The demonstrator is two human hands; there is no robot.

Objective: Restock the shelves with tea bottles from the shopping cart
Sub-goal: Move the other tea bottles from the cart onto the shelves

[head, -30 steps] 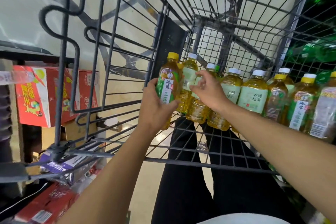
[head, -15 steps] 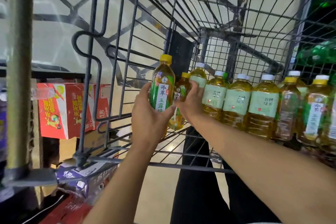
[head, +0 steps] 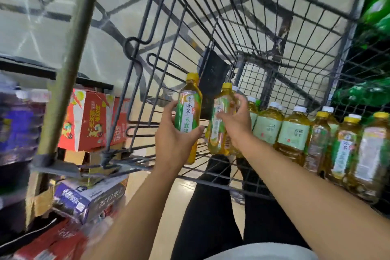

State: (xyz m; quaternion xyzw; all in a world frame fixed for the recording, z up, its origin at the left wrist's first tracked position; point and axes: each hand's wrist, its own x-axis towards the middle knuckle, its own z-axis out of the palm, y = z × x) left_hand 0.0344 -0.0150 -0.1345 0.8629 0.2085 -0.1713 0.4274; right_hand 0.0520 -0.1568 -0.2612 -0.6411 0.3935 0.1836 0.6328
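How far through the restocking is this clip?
Nothing shows as shelved; no shelf placement is in view. In hand: left hand grips one yellow-capped bottle, right hand grips another. Left: a row of bottles stands in the cart.

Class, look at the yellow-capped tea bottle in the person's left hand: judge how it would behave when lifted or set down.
The tea bottle looks full nearly to the cap, so probably heavy for its size. Its glossy label may be slippery, yet the left hand wraps it fully. Tall and narrow, it could tip on the cart's wire floor.
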